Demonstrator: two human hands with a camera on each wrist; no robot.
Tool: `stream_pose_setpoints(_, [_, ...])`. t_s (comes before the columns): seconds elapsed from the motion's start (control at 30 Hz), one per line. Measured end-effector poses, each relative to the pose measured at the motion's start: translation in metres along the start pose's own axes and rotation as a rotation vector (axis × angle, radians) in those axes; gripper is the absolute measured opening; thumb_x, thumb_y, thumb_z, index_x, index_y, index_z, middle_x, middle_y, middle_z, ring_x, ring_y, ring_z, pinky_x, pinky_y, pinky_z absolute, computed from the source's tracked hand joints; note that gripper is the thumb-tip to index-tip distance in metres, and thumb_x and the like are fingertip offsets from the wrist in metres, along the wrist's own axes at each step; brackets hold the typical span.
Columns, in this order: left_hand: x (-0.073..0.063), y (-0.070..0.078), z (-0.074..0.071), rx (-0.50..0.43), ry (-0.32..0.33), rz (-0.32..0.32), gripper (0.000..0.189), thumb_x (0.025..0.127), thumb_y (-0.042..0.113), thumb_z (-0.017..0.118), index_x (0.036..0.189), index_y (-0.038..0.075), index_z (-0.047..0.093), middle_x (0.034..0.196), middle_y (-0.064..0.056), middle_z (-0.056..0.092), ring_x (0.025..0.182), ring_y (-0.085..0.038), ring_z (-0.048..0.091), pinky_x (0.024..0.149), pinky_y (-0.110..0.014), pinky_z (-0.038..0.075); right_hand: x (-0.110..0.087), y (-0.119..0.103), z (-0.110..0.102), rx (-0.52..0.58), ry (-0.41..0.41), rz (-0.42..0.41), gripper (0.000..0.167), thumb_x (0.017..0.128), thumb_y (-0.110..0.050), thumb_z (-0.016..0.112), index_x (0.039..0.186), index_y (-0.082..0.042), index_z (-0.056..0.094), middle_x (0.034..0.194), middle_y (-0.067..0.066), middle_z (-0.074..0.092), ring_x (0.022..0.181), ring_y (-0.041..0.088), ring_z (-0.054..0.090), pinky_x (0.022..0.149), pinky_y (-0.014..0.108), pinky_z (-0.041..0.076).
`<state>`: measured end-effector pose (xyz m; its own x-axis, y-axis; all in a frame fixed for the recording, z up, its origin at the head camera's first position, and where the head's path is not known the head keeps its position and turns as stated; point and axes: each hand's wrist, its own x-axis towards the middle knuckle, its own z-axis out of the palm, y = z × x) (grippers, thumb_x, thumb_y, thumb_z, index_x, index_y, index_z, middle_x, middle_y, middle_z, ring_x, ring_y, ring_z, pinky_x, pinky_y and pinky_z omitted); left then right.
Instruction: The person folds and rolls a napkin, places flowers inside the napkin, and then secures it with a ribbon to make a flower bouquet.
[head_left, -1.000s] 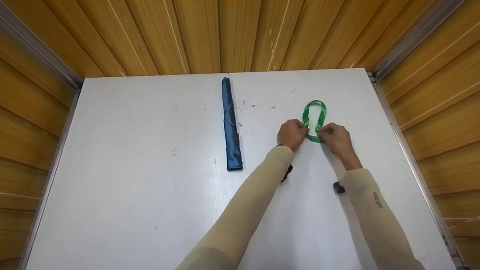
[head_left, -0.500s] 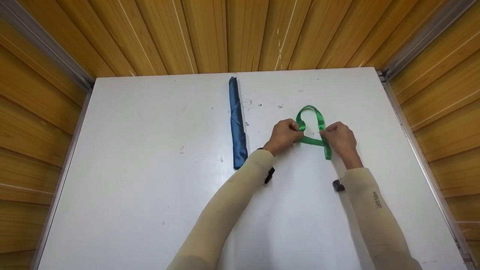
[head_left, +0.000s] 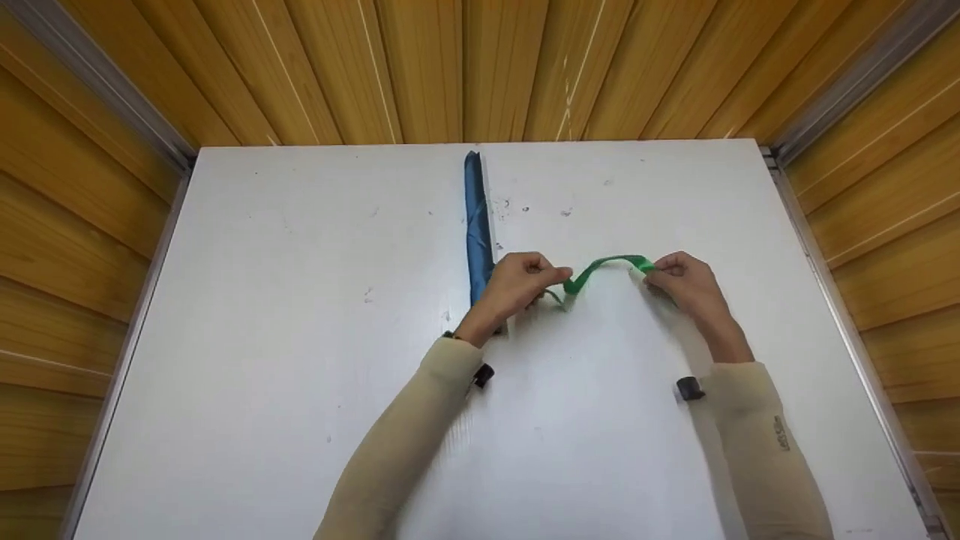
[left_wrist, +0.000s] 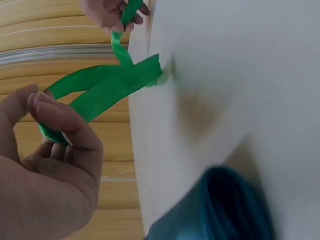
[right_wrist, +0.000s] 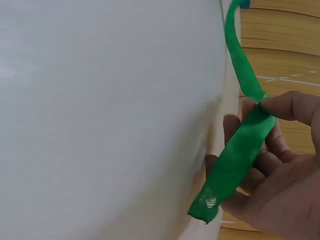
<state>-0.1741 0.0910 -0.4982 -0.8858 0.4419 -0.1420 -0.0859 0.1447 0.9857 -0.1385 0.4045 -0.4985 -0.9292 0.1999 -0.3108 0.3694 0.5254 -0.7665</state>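
Note:
A green satin ribbon (head_left: 606,260) stretches in a loose wave between the two hands, close over the white table. My left hand (head_left: 521,283) pinches it between thumb and fingers; in the left wrist view the ribbon (left_wrist: 115,87) folds back there and a cut end sticks out. My right hand (head_left: 686,285) pinches the other side, and in the right wrist view a short tail (right_wrist: 235,155) hangs past the fingers. A rolled dark blue satin cloth (head_left: 475,217) lies lengthwise on the table, its near part hidden behind the left hand.
The white table (head_left: 315,247) has scuff marks and is bordered at the back and sides by wood-patterned panels (head_left: 420,75). Black wrist devices (head_left: 690,388) sit under both sleeves. The open end of the blue roll (left_wrist: 220,200) lies near the left wrist.
The hands have moved apart, the left one going left to overlap the blue roll. The ribbon's loop has opened out into a wavy strip between them.

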Motion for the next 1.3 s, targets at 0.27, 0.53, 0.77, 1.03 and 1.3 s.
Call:
stream_pose_setpoints(0.27, [-0.055,-0.016,-0.067,0.172,0.02,0.044,0.019,0.097,0.025,0.081,0.091,0.009,0.073,0.063,0.005,0.056,0.055,-0.009,0.046,0.051,-0.024,0.037,-0.016,-0.007,0.008,0.158,-0.126,-0.037,0.026,0.108,-0.014,0.055,0.122,0.007,0.058,0.092,0.006,0.063,0.068,0.01,0.056,0.07,0.028,0.059])
stream_pose_setpoints(0.53, [-0.093,-0.021,-0.115,0.237,0.07,0.045,0.014,0.097,0.021,0.08,0.095,0.008,0.076,0.066,-0.001,0.058,0.054,-0.01,0.047,0.05,-0.023,0.037,-0.026,-0.011,0.024,0.163,-0.157,-0.09,0.021,0.105,-0.012,0.055,0.117,0.004,0.062,0.073,-0.004,0.045,0.058,0.009,0.038,0.05,0.023,0.035])
stream_pose_setpoints(0.77, [-0.113,-0.033,-0.145,0.255,0.162,0.035,0.012,0.098,0.018,0.079,0.097,0.007,0.078,0.071,-0.018,0.063,0.054,-0.01,0.047,0.05,-0.022,0.039,-0.036,-0.019,0.045,0.183,-0.175,-0.227,0.019,0.106,-0.011,0.06,0.111,0.007,0.065,0.065,-0.003,0.047,0.051,0.008,0.035,0.049,0.022,0.031])
stream_pose_setpoints(1.03, [-0.129,-0.049,-0.163,0.286,0.243,-0.021,0.013,0.096,0.021,0.082,0.096,0.008,0.079,0.067,-0.001,0.059,0.055,-0.012,0.05,0.051,-0.023,0.042,-0.042,-0.02,0.072,0.072,-0.169,-0.268,0.023,0.101,-0.025,0.076,0.105,-0.002,0.074,0.099,0.01,0.073,0.076,0.015,0.053,0.065,0.025,0.043])
stream_pose_setpoints(1.3, [-0.147,-0.067,-0.183,0.31,0.364,-0.099,0.012,0.095,0.02,0.083,0.097,0.009,0.081,0.067,-0.001,0.057,0.056,-0.014,0.048,0.052,-0.024,0.04,-0.048,-0.016,0.1,-0.046,-0.155,-0.317,0.019,0.1,-0.023,0.078,0.094,-0.006,0.072,0.1,0.005,0.074,0.09,0.021,0.056,0.077,0.026,0.044])
